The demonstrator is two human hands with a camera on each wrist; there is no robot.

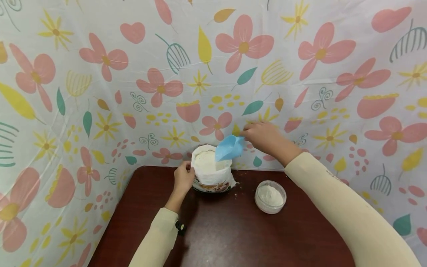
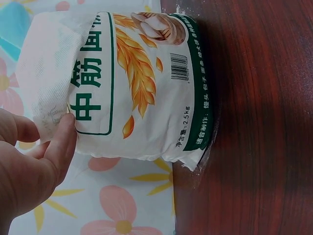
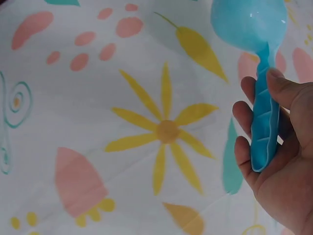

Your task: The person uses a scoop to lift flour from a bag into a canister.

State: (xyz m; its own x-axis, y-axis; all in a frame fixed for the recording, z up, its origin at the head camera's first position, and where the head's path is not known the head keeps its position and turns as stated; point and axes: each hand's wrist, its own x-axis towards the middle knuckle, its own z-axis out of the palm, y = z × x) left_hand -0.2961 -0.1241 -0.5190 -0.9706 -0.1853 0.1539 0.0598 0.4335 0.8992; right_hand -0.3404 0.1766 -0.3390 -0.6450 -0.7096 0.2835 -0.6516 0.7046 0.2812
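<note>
A white flour bag [image 1: 213, 177] with its top folded open stands at the back of the table, pale flour [image 1: 206, 160] showing inside. My left hand [image 1: 184, 178] pinches the folded rim on the bag's left side; the left wrist view shows thumb and fingers at the bag [image 2: 142, 93], with its wheat print. In my right hand [image 1: 261, 136] is a blue scoop [image 1: 230, 147], its mouth tipped down over the bag's opening. The right wrist view shows fingers curled round the scoop's ribbed handle [image 3: 265, 122]. To the right stands a clear round bowl [image 1: 271, 210] holding white flour [image 1: 271, 195].
Dark red-brown table [image 1: 233, 237] with a little spilled flour [image 1: 237, 189] between bag and bowl. A flower-patterned cloth [image 1: 160, 122] hangs right behind the table and along its left side.
</note>
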